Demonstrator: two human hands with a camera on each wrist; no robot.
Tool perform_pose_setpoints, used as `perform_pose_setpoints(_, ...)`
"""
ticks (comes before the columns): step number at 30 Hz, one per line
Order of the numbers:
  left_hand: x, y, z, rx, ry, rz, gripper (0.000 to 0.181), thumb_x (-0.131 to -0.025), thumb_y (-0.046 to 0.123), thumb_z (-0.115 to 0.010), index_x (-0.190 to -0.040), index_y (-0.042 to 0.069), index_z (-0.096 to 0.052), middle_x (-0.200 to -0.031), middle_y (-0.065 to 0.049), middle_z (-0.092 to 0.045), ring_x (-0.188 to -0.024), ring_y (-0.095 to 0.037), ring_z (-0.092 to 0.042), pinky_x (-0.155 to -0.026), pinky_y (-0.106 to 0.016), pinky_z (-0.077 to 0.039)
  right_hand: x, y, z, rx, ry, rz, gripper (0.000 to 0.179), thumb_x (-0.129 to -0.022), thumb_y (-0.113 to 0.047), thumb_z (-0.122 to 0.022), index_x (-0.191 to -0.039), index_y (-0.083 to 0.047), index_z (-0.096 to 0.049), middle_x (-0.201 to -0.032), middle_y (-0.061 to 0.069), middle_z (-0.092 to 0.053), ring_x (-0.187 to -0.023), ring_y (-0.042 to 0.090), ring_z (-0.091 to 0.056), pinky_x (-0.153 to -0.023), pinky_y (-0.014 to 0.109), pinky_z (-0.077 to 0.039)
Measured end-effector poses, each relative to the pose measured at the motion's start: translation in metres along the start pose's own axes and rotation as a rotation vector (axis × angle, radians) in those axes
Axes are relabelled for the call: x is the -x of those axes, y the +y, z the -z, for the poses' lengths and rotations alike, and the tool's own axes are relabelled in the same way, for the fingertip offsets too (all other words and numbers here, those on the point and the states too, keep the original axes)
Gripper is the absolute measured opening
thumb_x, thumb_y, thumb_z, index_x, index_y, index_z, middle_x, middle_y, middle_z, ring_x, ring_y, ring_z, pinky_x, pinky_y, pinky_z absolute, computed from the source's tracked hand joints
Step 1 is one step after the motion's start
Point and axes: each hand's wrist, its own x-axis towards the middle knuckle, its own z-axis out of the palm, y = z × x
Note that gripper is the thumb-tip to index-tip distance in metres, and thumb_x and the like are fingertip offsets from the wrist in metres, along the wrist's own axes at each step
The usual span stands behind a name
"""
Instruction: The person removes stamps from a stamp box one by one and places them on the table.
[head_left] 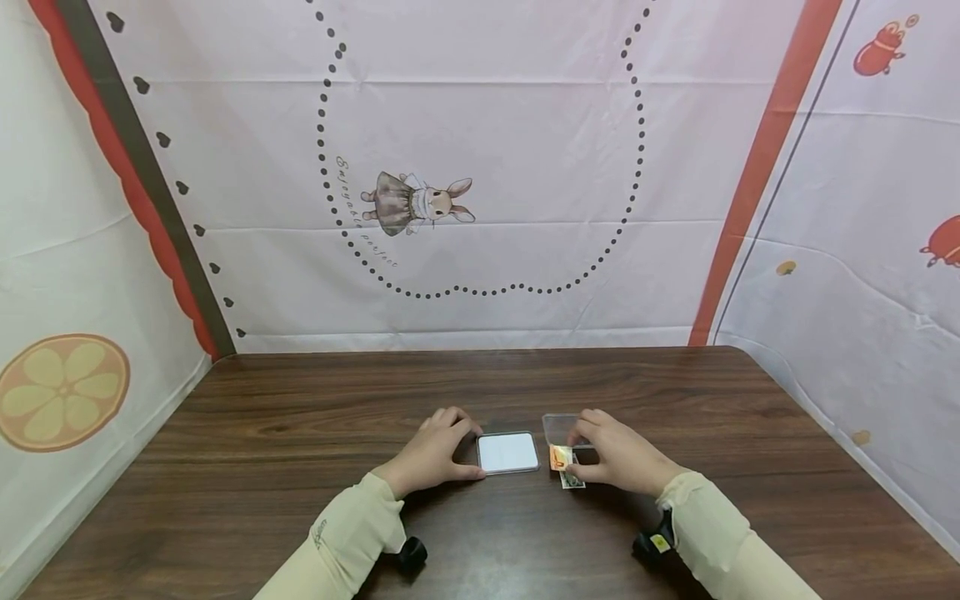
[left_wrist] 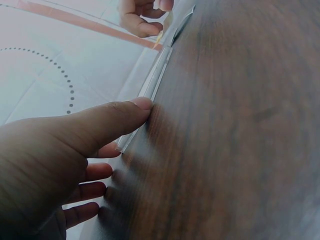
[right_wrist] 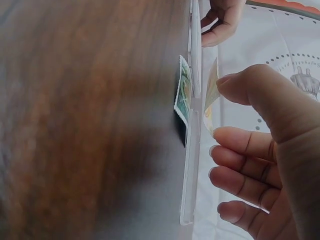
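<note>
In the head view my left hand [head_left: 433,450] grips the left side of a shallow clear case [head_left: 508,452] with a white insert, thumb on the near corner and a finger on the far one. The case lies flat on the table. My right hand [head_left: 618,454] pinches an orange-yellow stamp [head_left: 559,458] between thumb and index finger, raised off the table in the right wrist view. Below it sits a green stamp [right_wrist: 183,92] with perforated edges, slightly bent. A clear plastic lid [head_left: 558,429] lies behind the stamps, partly hidden by my right fingers.
The dark wood-grain table [head_left: 337,392] carries these things near its middle. A printed white cloth [head_left: 525,167] hangs behind it and at both sides. Black wrist cameras show under both sleeves.
</note>
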Motion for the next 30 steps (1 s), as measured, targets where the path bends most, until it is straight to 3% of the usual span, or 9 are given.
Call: perform_pose_setpoints(30, -0.0006, 0.0011, 0.0006, 0.002, 0.012, -0.012, 0.052, -0.072, 0.047, -0.07, -0.112, 0.017, -0.057, -0.113, -0.004, -0.049, -0.107, -0.022, -0.044, -0.093, -0.043, -0.034, 0.004, 0.0052, 0.0006, 0.005, -0.026, -0.034, 0.024, -0.075, -0.039, -0.068, -0.087, -0.021, -0.059, -0.089, -0.01, -0.05, -0.081, 0.004, -0.046, -0.071, 0.024, -0.045)
